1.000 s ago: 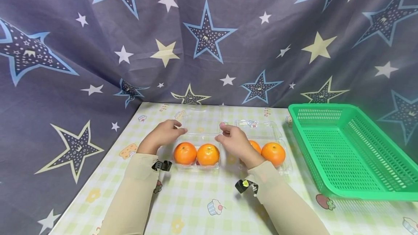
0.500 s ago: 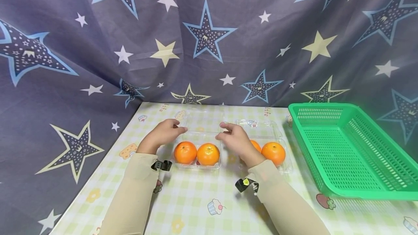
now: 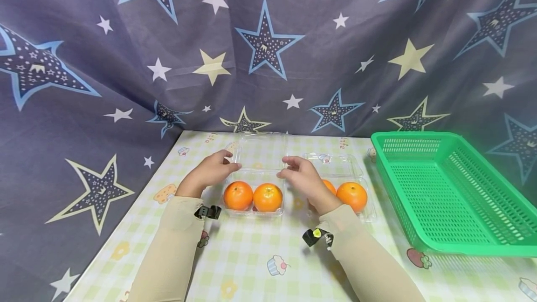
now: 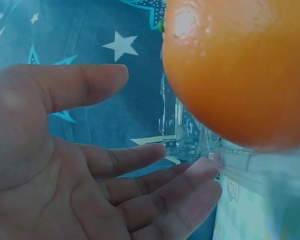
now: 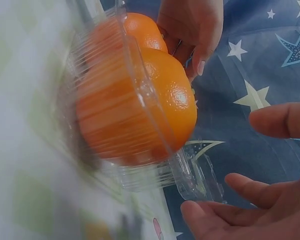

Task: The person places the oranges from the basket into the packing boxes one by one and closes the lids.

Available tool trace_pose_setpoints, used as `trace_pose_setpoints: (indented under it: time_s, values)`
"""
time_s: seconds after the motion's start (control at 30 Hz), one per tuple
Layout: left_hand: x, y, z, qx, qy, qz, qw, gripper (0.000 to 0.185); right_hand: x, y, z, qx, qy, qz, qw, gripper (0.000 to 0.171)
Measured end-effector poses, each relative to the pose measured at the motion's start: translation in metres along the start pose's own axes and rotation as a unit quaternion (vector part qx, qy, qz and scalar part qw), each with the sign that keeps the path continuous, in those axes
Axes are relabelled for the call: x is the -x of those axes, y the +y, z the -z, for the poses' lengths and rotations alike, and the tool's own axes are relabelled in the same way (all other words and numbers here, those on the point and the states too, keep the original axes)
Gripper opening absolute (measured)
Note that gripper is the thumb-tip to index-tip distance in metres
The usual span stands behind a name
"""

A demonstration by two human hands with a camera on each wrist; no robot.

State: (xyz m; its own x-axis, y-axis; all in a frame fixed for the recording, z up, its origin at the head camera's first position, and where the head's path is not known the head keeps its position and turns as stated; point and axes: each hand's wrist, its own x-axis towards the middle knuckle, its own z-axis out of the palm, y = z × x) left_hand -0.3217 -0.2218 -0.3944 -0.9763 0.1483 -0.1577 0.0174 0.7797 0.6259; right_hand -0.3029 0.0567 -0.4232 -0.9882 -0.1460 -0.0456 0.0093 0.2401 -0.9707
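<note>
A clear clamshell box in the middle of the table holds two oranges. Its clear lid is hinged at the back and stands tilted up. My left hand touches the lid's left edge with loosely straight fingers; the thumb stays apart. My right hand is at the lid's right edge, fingers spread, with the clear plastic just off them. The near orange fills the left wrist view.
A second clear box with two oranges lies right of the first, partly behind my right wrist, lid flat. A green mesh basket takes up the table's right side. A star-print curtain closes off the back.
The lid of the left box has lifted from lying flat behind it to tilting upward between my hands. Both hands rose slightly with it.
</note>
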Motion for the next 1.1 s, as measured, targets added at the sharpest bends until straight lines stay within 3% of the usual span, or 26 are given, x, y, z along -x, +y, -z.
trace_pose_setpoints:
  time_s: [0.67, 1.1]
  values:
    - [-0.0030, -0.0027, 0.0016, 0.018, 0.011, 0.005, 0.9998, 0.076, 0.0014, -0.0013, 0.0024, -0.008, 0.005, 0.009, 1.000, 0.055]
    - [0.0001, 0.0033, 0.0066, 0.026, 0.040, 0.006, 0.9989, 0.075, 0.0005, -0.0026, 0.0036, -0.008, 0.011, 0.028, 1.000, 0.062]
